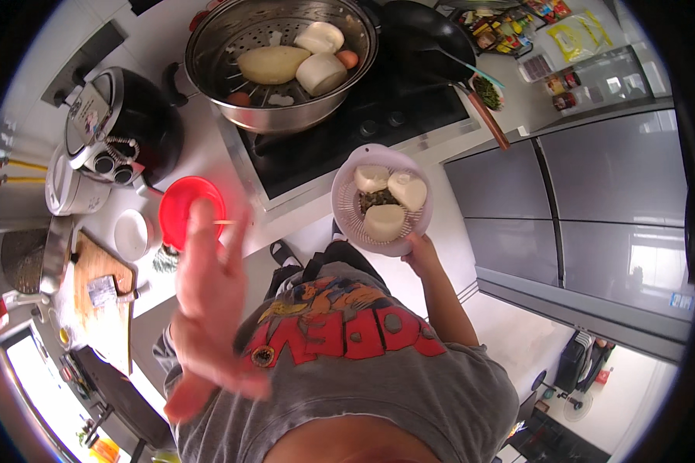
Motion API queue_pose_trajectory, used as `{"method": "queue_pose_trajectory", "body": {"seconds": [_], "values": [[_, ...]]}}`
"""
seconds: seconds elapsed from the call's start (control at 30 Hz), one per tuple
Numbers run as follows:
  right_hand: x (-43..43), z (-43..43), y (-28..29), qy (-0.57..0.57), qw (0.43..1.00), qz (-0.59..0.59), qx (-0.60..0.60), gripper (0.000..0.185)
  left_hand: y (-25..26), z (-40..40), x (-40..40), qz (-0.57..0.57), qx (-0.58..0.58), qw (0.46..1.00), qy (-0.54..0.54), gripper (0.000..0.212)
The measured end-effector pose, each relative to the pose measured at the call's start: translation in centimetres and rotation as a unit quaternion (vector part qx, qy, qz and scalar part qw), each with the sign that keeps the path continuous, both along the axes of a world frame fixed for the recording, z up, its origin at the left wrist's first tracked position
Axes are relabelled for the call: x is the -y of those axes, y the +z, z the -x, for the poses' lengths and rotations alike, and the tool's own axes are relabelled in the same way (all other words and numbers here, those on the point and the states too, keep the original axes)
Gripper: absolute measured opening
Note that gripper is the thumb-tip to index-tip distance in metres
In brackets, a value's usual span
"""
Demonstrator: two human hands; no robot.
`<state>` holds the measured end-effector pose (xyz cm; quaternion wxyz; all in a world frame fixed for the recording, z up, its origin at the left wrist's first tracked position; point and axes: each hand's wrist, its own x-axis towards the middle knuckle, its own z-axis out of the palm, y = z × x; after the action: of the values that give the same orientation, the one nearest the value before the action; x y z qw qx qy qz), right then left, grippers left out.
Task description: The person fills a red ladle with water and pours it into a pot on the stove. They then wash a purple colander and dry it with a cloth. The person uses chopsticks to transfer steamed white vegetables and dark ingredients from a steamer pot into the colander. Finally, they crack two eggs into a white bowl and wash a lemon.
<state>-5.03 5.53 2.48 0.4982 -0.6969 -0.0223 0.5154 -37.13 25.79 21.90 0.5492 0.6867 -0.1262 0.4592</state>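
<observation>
My right hand (421, 254) grips the rim of a pale lilac plastic colander (347, 217). Inside it sit three white steamed buns (384, 223) around a dark, crumbly clump (376, 201). Blurred and close to the camera, my left hand (211, 307) is raised at the left with its fingers apart. Behind its fingertips stands a red plastic bowl (176, 211), partly hidden. A thin wooden stick (225, 221) shows between two fingers; whether they touch it is unclear. On the cooktop, a steel steamer (284, 118) holds white buns (321, 74), a pale long piece of food (269, 65) and eggs (347, 58).
A black wok (423, 35) with a wooden handle (487, 118) stands beside the steamer. Leftward are a black air fryer (156, 124), a white bowl (132, 234) and a wooden cutting board (92, 257) with a cleaver (61, 246) near it. A grey refrigerator (498, 231) bounds the right.
</observation>
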Motion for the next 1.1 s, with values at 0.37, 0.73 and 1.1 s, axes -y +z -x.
{"method": "queue_pose_trajectory", "body": {"seconds": [0.37, 0.73, 1.1], "values": [[-6.3, -6.4, -1.4, 0.133, 0.99, -0.026, -0.027, 0.032, 0.3, -13.4, 8.3, 0.019, -0.047, 0.969, -0.242, 0.043], [-8.9, -11.0, -4.2, 0.273, 0.96, -0.033, -0.06, 0.033, 1.3, -21.9, 11.4, 0.053, -0.124, 0.97, -0.204, 0.045], [-9.3, -11.8, -4.6, 0.291, 0.952, -0.067, -0.069, 0.035, 4.7, -18.7, 4.7, 0.052, -0.445, 0.89, -0.092, 0.054]]}}
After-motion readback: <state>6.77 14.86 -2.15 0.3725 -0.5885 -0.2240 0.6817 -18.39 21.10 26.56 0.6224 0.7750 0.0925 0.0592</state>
